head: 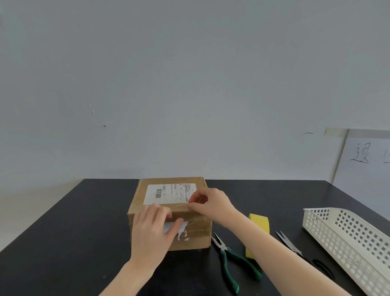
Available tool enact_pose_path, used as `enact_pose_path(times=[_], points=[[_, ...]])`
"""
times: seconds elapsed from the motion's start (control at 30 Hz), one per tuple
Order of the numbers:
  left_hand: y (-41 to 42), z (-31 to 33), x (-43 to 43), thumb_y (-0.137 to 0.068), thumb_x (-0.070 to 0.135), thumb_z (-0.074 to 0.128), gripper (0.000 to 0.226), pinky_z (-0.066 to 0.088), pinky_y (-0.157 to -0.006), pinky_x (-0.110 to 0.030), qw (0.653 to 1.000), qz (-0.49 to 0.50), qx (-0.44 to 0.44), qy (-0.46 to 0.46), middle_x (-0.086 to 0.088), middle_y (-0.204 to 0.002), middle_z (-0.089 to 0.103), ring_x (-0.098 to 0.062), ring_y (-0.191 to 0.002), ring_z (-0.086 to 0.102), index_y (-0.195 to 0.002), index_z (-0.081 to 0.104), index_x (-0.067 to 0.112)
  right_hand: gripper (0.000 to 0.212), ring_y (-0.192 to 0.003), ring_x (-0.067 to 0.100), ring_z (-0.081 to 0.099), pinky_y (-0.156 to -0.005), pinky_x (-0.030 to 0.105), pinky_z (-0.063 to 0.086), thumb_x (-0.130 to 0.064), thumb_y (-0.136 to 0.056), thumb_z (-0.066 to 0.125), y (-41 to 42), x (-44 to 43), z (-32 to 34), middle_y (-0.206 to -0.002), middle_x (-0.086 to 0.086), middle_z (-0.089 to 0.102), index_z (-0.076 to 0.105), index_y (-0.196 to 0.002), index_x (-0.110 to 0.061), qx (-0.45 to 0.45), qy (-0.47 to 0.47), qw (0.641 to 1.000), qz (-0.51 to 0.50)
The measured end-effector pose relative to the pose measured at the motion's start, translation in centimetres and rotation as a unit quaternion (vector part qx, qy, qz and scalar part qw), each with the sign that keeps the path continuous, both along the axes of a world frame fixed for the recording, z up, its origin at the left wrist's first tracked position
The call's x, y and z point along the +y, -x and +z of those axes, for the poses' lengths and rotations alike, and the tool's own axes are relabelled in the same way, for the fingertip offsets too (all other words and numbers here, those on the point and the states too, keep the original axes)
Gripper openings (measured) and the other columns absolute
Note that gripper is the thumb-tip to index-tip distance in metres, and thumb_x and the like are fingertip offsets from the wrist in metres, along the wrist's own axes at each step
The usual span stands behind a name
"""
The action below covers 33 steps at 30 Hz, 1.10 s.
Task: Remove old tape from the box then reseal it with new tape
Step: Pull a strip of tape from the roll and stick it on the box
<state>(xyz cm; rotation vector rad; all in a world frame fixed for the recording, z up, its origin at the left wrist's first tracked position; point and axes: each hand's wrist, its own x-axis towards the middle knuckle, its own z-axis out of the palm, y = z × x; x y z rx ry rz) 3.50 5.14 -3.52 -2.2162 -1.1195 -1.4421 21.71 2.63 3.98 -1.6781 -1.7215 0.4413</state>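
Note:
A brown cardboard box [146, 191] sits on the black table [59, 232], a white shipping label [169, 192] on its top. Clear old tape [194, 225] runs over its front face and top edge. My left hand [153, 232] lies flat on the box's front top edge, fingers spread, pressing it down. My right hand [208, 204] is at the right of the top, thumb and forefinger pinched on a thin strip of the old tape [181, 205] that stretches leftward along the top. A yellow tape roll [260, 222] stands right of the box, partly hidden by my right forearm.
Green-handled pliers [228, 261] lie right of the box near the front. Black scissors [290, 245] lie further right, partly under my forearm. A white perforated plastic basket [354, 243] sits at the table's right edge. A wall stands behind the table.

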Motion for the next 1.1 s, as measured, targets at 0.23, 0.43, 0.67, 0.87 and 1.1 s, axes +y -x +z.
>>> enact_pose_path(times=[0.23, 0.43, 0.67, 0.87, 1.1], points=[[-0.3, 1.7, 0.7, -0.06, 0.051, 0.083, 0.066, 0.038, -0.092, -0.038, 0.996, 0.036, -0.014, 0.086, 0.001, -0.108, 0.061, -0.022, -0.104, 0.055, -0.11, 0.053, 0.02, 0.028, -0.09, 0.003, 0.06, -0.072, 0.012, 0.048, -0.023, -0.073, 0.081, -0.5, -0.6, -0.3, -0.099, -0.009, 0.068, 0.065, -0.096, -0.028, 0.007, 0.004, 0.999, 0.045], [0.2, 1.8, 1.5, -0.074, 0.062, 0.062, 0.042, 0.032, -0.096, -0.03, 0.994, -0.003, 0.053, 0.098, 0.015, -0.102, 0.061, -0.011, -0.103, 0.053, -0.1, 0.065, 0.03, 0.034, -0.092, 0.009, 0.047, -0.069, 0.014, 0.035, -0.029, -0.069, 0.081, 0.1, 0.1, -1.4, -0.101, -0.007, 0.057, 0.063, -0.098, -0.028, -0.108, -0.039, 0.992, 0.044], [0.0, 1.4, 2.0, -0.073, 0.061, 0.058, 0.038, 0.039, -0.091, -0.032, 0.996, -0.009, 0.05, 0.073, 0.014, -0.088, 0.063, -0.01, -0.09, 0.056, -0.087, 0.07, 0.028, 0.028, -0.088, 0.01, 0.045, -0.068, 0.016, 0.034, -0.031, -0.071, 0.078, 0.3, 0.8, -1.6, -0.098, -0.006, 0.055, 0.057, -0.09, -0.03, -0.122, -0.059, 0.99, 0.041], [0.1, 1.0, 2.4, -0.076, 0.063, 0.052, 0.042, 0.04, -0.088, -0.033, 0.997, -0.017, 0.044, 0.058, 0.013, -0.086, 0.065, -0.01, -0.087, 0.058, -0.085, 0.07, 0.026, 0.028, -0.087, 0.009, 0.044, -0.069, 0.017, 0.036, -0.033, -0.071, 0.079, 0.2, 1.3, -2.0, -0.095, -0.009, 0.053, 0.058, -0.09, -0.029, -0.115, -0.065, 0.99, 0.048], [0.4, 0.9, 2.4, -0.071, 0.063, 0.059, 0.041, 0.038, -0.09, -0.03, 0.996, -0.017, 0.077, 0.053, 0.013, -0.09, 0.063, -0.01, -0.09, 0.056, -0.09, 0.068, 0.028, 0.035, -0.084, 0.008, 0.044, -0.066, 0.017, 0.034, -0.025, -0.067, 0.082, -0.3, 1.0, -1.4, -0.091, -0.01, 0.048, 0.061, -0.095, -0.025, -0.113, -0.041, 0.991, 0.066]])
